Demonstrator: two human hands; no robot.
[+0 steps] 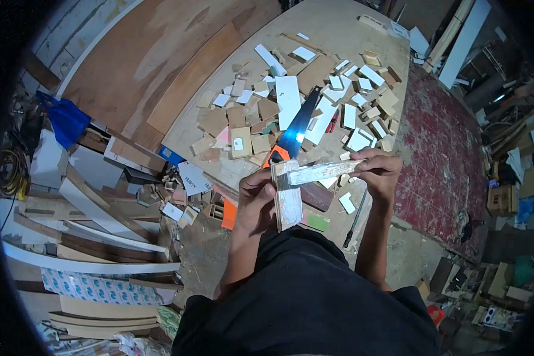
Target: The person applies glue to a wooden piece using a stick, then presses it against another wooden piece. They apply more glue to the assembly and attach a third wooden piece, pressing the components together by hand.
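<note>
My left hand (257, 199) grips a short wooden block (289, 207) with a whitish, worn face, held upright above the table's near edge. In my right hand (378, 170), fingers pinch the right end of a narrow whitish wooden strip (323, 172). The strip's left end lies against the upper part of the block, crossing it. Just behind the pieces is a handsaw with an orange handle (277, 155) and a shiny blade (301, 126) pointing away. Part of the handle is hidden by the block.
Many small wood and white offcuts (240, 135) cover the worktable (332, 21). A dark rod (356, 222) lies at its near right. Curved boards (95, 207) are stacked at left, beside a blue bag (65, 118). A dark red panel (436, 154) stands right of the table.
</note>
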